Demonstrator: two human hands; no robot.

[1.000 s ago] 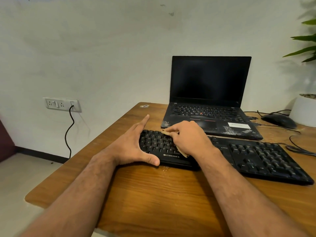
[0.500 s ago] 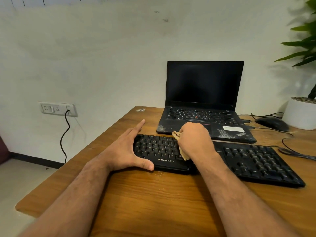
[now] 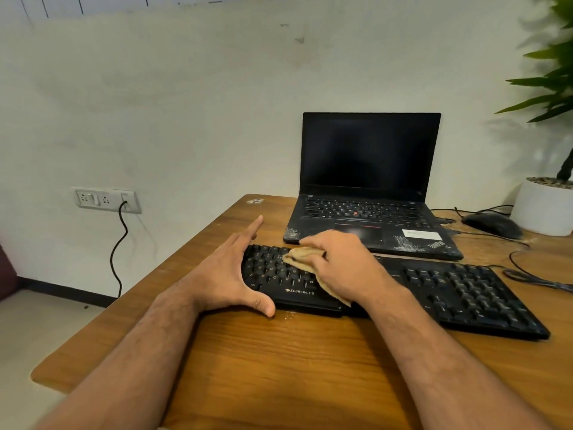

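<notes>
A black keyboard [image 3: 459, 293] lies across the wooden table [image 3: 294, 361] in front of me. My left hand [image 3: 226, 274] braces its left end, fingers straight along the side and thumb against the front edge. My right hand [image 3: 344, 265] presses a tan cloth [image 3: 302, 254] onto the keys left of the middle, fingers curled over the cloth. Part of the cloth sticks out under my wrist near the front edge. The keys under my right hand are hidden.
An open black laptop [image 3: 369, 193] with a dark screen stands just behind the keyboard. A black mouse [image 3: 493, 225] and cables lie at the right, beside a white plant pot [image 3: 542, 209]. A wall socket [image 3: 105, 200] with a plugged cable sits left of the table.
My right hand with the cloth has shifted a little over the keys, back toward the left. My left hand stays on the keyboard's left end. The camera view has tilted slightly.
</notes>
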